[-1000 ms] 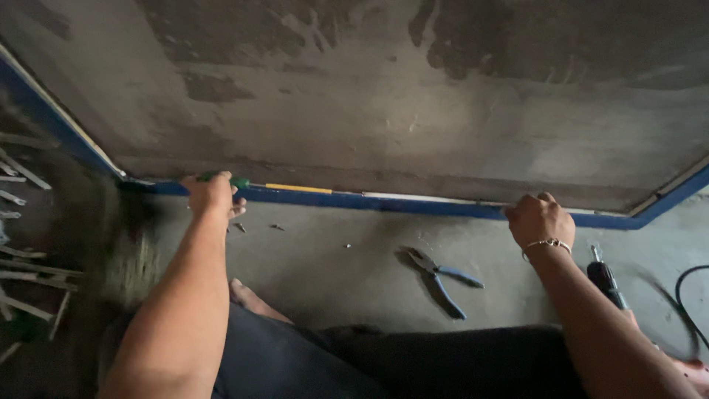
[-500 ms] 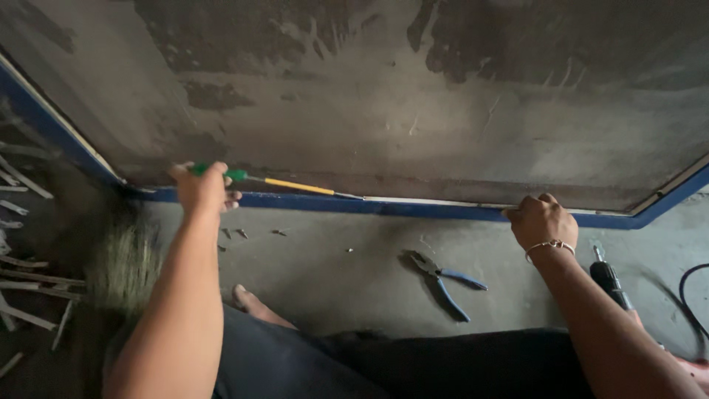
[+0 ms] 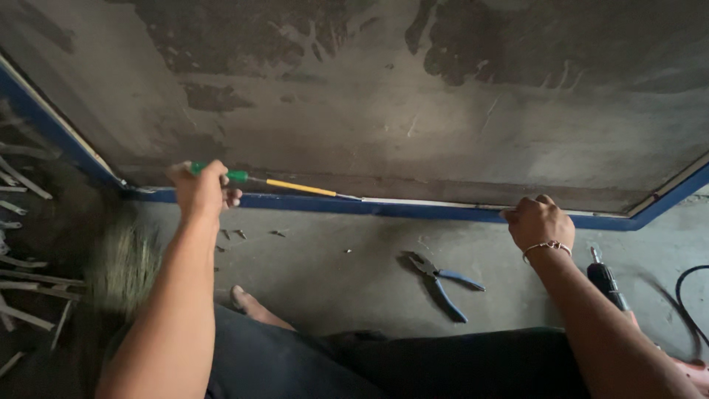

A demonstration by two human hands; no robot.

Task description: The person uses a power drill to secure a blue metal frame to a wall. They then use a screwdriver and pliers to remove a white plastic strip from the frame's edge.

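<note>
Left hand (image 3: 198, 191) slid screwdriver (image 3: 295, 185) rightward

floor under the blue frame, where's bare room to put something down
Bare concrete lies between the left hand and the pliers, below the blue frame. Crowded: the sticks at far left, and the drill and cable beside the right hand.

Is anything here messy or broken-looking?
Yes. The grey board has big dark blotchy stains across its top. Broken pale sticks lie scattered on the floor at the far left. Blue-handled pliers lie open on the floor. The left hand holds a screwdriver against the blue frame.
</note>
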